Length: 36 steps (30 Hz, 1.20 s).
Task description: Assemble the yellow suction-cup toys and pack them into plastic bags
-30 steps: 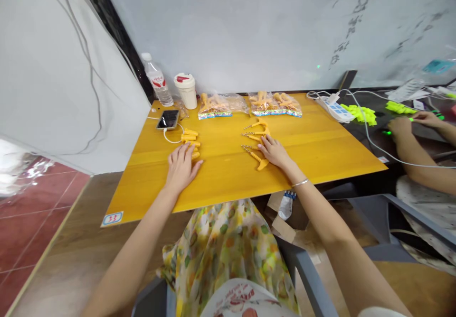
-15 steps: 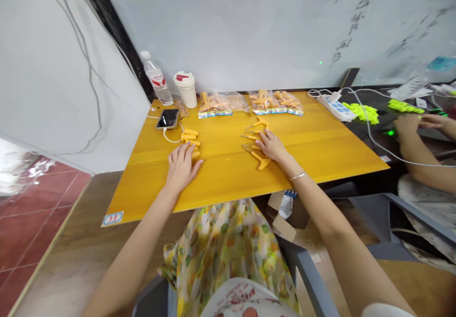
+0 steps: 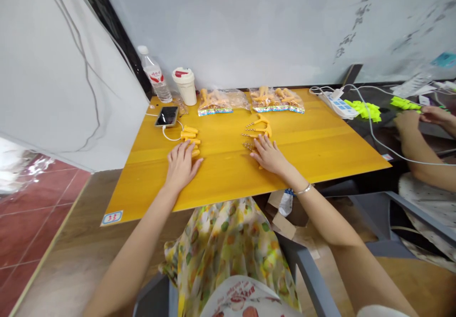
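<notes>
My left hand [image 3: 180,163] lies flat and open on the table, its fingertips at the near end of a row of yellow plastic sleeves [image 3: 191,130]. Fingers spread, my right hand [image 3: 270,154] rests over the near part of a group of corkscrews with yellow handles [image 3: 263,120]. Their metal spirals [image 3: 246,145] point left. Some of the nearer corkscrews are mostly covered by the right hand. Neither hand shows anything in its grip.
Clear bags of yellow corkscrews [image 3: 278,99] lie along the back, beside a white cup [image 3: 185,87], a water bottle [image 3: 156,77] and a phone [image 3: 166,116] on a cable. A power strip [image 3: 340,106] sits back right. A co-worker's hands [image 3: 409,120] are near bright yellow-green pieces [image 3: 363,110].
My right hand has slid a little toward me and now covers more of the nearer corkscrews, uncovering a farther handle. My left hand has stayed in place.
</notes>
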Each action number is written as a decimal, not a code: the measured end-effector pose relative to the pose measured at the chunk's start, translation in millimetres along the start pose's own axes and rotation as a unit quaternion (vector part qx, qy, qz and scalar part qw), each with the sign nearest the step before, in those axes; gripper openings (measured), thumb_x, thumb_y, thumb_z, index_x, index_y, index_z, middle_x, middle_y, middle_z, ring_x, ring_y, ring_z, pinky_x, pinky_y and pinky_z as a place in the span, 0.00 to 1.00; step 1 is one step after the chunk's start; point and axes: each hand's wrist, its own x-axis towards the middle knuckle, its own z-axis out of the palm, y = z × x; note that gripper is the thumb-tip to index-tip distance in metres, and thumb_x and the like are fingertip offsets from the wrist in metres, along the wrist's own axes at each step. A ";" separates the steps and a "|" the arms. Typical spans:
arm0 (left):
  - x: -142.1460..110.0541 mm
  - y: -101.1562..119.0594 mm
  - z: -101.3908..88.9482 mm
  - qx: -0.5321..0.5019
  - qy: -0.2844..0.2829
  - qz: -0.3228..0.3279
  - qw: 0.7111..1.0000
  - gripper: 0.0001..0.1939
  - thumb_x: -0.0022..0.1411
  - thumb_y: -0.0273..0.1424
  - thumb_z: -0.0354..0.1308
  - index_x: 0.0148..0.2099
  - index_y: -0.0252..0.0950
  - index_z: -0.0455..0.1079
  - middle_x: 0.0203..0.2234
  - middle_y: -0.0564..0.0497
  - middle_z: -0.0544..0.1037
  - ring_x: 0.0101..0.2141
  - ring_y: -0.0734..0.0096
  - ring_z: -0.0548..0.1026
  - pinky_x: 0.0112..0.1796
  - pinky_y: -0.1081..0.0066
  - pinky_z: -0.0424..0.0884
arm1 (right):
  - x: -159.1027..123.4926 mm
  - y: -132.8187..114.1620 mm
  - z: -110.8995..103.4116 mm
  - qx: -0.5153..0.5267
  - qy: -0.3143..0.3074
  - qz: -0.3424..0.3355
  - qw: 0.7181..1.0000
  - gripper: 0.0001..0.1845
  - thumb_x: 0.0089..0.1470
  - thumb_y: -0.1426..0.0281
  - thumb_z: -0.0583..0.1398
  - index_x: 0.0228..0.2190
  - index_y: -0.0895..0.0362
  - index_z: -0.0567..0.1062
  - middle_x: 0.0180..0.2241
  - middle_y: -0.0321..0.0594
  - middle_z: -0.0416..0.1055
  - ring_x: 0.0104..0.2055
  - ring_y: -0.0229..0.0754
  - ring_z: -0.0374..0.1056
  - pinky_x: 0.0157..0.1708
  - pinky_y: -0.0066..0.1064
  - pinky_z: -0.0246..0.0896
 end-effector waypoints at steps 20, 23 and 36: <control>1.0 -3.9 2.6 -0.008 0.003 -0.005 1.000 0.31 0.69 0.44 0.47 0.67 0.31 0.60 0.66 0.33 0.61 0.66 0.42 0.57 0.61 0.46 0.54 | -5.9 -12.3 5.4 0.018 -0.001 0.003 1.000 0.37 0.68 0.53 0.43 0.69 0.62 0.52 0.71 0.53 0.41 0.74 0.57 0.36 0.67 0.61 0.40; 2.4 -1.7 3.3 -0.007 -0.003 -0.004 1.000 0.30 0.70 0.43 0.46 0.67 0.31 0.60 0.67 0.33 0.60 0.68 0.45 0.56 0.63 0.45 0.52 | -3.3 -20.3 7.9 0.014 0.029 -0.008 0.999 0.37 0.68 0.53 0.43 0.69 0.63 0.52 0.71 0.54 0.41 0.74 0.59 0.35 0.67 0.63 0.37; -12.2 58.8 27.3 -0.035 -0.178 0.081 0.980 0.31 0.72 0.36 0.39 0.71 0.26 0.53 0.69 0.38 0.56 0.69 0.55 0.53 0.68 0.55 0.52 | -18.1 -92.0 34.6 0.035 0.015 -0.208 0.977 0.32 0.69 0.62 0.42 0.67 0.66 0.56 0.70 0.49 0.48 0.73 0.53 0.43 0.70 0.51 0.42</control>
